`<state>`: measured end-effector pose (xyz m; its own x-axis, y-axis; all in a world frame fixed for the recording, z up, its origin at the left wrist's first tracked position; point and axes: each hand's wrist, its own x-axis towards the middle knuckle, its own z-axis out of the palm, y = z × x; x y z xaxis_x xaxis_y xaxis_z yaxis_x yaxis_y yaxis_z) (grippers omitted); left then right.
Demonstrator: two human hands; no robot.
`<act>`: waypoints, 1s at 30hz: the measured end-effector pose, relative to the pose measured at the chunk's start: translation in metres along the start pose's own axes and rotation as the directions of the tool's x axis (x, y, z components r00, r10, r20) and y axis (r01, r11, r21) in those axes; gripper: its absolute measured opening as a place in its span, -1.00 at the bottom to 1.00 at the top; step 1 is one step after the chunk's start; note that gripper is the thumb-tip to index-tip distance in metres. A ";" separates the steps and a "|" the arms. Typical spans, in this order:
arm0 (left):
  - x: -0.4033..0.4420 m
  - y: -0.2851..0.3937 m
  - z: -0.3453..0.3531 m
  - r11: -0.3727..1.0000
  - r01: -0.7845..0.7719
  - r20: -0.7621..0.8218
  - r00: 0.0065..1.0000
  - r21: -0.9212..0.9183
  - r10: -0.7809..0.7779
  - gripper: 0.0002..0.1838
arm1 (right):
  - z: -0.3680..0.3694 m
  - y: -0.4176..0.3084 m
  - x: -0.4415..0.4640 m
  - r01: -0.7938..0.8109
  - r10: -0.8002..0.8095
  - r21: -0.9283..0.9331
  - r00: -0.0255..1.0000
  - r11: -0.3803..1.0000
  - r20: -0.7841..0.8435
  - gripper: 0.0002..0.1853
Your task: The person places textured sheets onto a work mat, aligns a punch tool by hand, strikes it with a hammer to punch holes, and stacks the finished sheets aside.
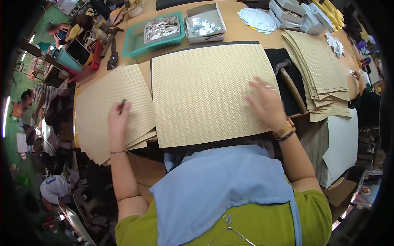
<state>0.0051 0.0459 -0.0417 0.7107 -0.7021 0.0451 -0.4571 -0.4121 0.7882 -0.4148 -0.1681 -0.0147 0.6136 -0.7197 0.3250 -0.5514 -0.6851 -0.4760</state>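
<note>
A pale gold sheet with a woven herringbone texture (pixel 205 94) lies in front of me on a dark board. My right hand (pixel 266 100) is over the sheet's right part, fingers spread and somewhat blurred; I cannot tell whether it touches. My left hand (pixel 120 117) is closed around a short, dark, thin object (pixel 122 105) whose kind I cannot make out. It is above a left stack of similar textured sheets (pixel 98 94). To the right of the middle sheet, a hammer (pixel 292 86) rests on a black surface.
Behind the sheet stand a teal basket (pixel 132 39) with small pale pieces and a white box (pixel 205 37) of shiny bits. Another stack of textured sheets (pixel 322 65) is at right, above white sheets (pixel 342 141). Other people (pixel 55 188) are at left.
</note>
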 end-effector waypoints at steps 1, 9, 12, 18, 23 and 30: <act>-0.005 0.015 0.021 0.992 -0.110 0.006 0.994 0.054 0.110 -0.71 | -0.011 0.017 -0.007 -0.073 0.066 -0.128 0.996 0.989 -0.056 -0.58; 0.027 0.060 0.068 0.901 -0.273 0.164 0.959 0.337 0.229 -0.76 | -0.036 0.113 -0.036 -0.232 0.190 -0.234 0.964 0.944 -0.187 -0.56; 0.024 0.049 0.060 0.840 -0.418 0.189 0.908 0.347 0.374 -0.76 | -0.036 0.131 -0.037 -0.215 0.165 -0.236 0.962 0.948 -0.216 -0.58; 0.005 0.037 0.037 0.841 -0.437 0.142 0.899 0.318 0.413 -0.80 | -0.037 0.135 -0.024 -0.271 0.092 -0.445 0.920 0.854 -0.382 -0.64; 0.005 0.051 0.067 0.940 -0.341 -0.057 0.939 -0.002 0.340 -0.81 | -0.022 0.083 -0.011 -0.155 0.145 -0.066 0.980 0.986 -0.132 -0.64; 0.046 0.135 0.124 0.774 0.041 0.298 0.934 -0.632 0.194 -0.72 | 0.006 0.121 -0.018 -0.276 0.354 0.383 0.923 0.881 -0.149 -0.66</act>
<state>-0.0905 -0.1137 -0.0092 0.4158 -0.9094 0.0123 0.0127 0.0193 0.9997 -0.4889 -0.2376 -0.0831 0.2869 -0.9238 0.2537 -0.4386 -0.3621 -0.8225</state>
